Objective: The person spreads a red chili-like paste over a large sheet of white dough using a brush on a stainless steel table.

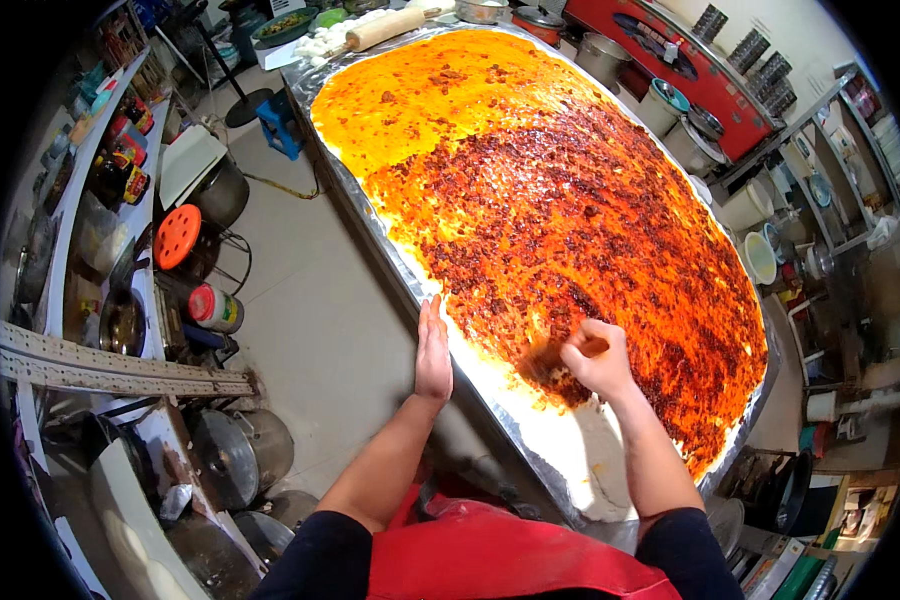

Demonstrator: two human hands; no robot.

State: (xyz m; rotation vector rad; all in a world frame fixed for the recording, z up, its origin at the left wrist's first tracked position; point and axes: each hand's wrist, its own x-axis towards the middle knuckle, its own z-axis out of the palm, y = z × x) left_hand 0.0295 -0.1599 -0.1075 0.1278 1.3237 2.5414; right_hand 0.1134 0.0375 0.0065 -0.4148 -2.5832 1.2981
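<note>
A large sheet of pale dough (562,442) covers most of a metal-topped table (521,442). Orange-red oily sauce with dark bits (495,217) coats much of it, yellower at the far end, while the near corner is bare dough. My left hand (434,349) is upright with fingers extended at the table's left edge, beside the dough's rim, and holds nothing. Curled fingers form a loop in my right hand (598,356), low over the sauce near the bare corner. A brown blur lies just left of it; whether that is a held tool or a shadow cannot be told.
A wooden rolling pin (386,30) and white dough pieces (330,41) lie at the table's far end, near a bowl of chopped filling (285,26). Shelves with bottles and pots line the left. A blue stool (279,124) stands by the table; pots and buckets (661,105) stand along its right.
</note>
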